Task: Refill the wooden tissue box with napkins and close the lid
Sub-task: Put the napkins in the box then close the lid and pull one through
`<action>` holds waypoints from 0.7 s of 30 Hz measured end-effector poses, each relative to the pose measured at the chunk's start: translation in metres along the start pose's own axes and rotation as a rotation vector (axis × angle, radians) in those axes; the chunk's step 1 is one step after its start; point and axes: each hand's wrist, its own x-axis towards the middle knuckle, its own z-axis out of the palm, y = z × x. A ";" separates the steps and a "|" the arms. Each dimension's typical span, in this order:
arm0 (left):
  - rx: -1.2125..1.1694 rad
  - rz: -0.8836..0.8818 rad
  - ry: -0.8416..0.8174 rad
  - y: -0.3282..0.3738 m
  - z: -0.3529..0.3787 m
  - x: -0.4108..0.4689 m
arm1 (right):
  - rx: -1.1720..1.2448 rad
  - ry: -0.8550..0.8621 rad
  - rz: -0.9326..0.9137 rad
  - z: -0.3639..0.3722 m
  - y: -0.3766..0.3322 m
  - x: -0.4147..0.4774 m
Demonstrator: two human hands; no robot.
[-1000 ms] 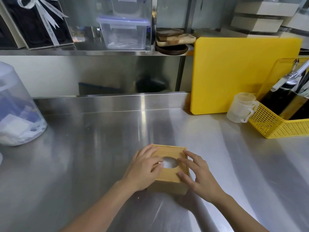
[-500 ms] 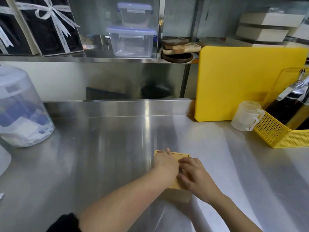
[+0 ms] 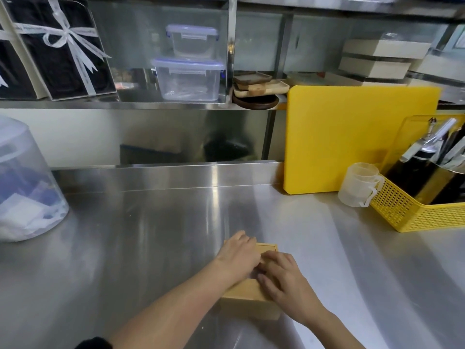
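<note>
Presently, the wooden tissue box (image 3: 247, 297) is found standing on the steel counter (image 3: 141, 248), near the front edge and slightly right of centre. Both hands are laid on its top. The left hand (image 3: 239, 255) is spread flat over the left and far part of the lid (image 3: 268, 248), fingers together and pointing away; nothing is gripped by it. The right hand (image 3: 281, 278) is placed palm-down on the near right part, its fingers curled toward the middle where the lid opening would be, which is hidden. Whether a fingertip is hooked into that opening cannot be told. No napkins are seen at the box or in either hand.

The hold is judged to be a bracing one: the box is pinned from above so that the lid may be slid or lifted without the box skating on the smooth steel. The lid appears seated within a raised rim at the far edge, so the refill is judged not yet begun.

Open counter is noted to the left, behind and to the right of the box, ample for setting a lid aside. A translucent container (image 3: 22, 192) holding white sheets, possibly the napkin supply, stands well apart at far left. The yellow basket (image 3: 425, 215), the measuring cup (image 3: 359, 185) and the yellow cutting board (image 3: 352, 137) are kept well clear at right rear.
</note>
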 end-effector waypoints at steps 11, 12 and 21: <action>-0.259 0.044 0.128 -0.019 0.002 -0.028 | 0.027 0.017 -0.004 0.001 0.003 0.000; -0.236 0.060 0.141 -0.019 0.003 -0.029 | 0.033 0.025 -0.004 0.002 0.003 0.000; -0.476 0.031 0.128 -0.017 0.002 -0.035 | -0.017 -0.047 0.056 -0.004 -0.003 0.014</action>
